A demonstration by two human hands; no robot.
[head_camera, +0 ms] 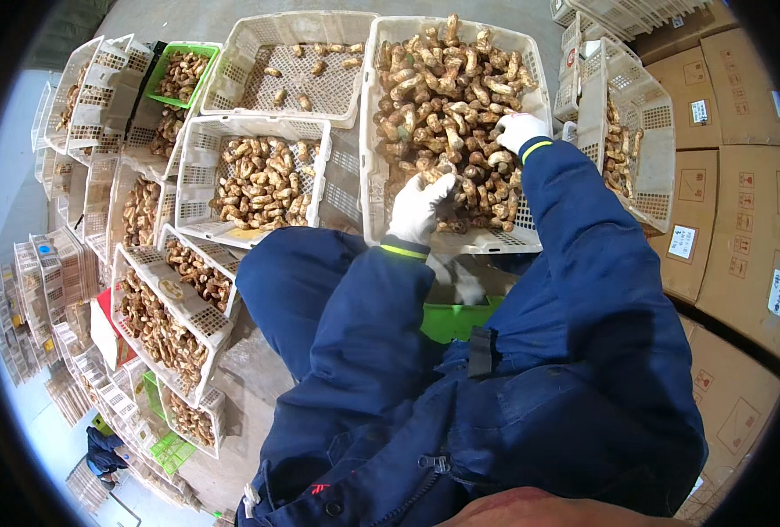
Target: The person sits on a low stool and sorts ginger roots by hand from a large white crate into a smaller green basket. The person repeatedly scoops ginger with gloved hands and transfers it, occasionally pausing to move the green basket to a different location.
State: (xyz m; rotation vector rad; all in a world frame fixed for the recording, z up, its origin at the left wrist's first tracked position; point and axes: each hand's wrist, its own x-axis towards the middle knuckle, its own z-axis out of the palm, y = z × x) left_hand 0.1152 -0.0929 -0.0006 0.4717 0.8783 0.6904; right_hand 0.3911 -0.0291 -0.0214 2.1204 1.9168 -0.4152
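A large white plastic crate (371,141) stands before me, heaped with brown and cream thick-stemmed mushrooms (452,85). Both my hands wear white gloves. At the crate's near left part, my left hand (421,205) rests among the mushrooms, its fingertips against pale ones; whether it grips one is hidden. My right hand (523,132) reaches in at the right side, fingers bent down onto the mushrooms there, and their tips are partly covered. Near the front wall, between the hands, the mushrooms lie lower and some of the perforated crate floor shows.
To the left, one white crate (258,72) holds a few scattered mushrooms, and another (189,178) holds a pile. More filled crates (166,300) stack farther left, beside a green basket (195,99). Cardboard boxes (745,217) line the right. A person (103,454) is far lower left.
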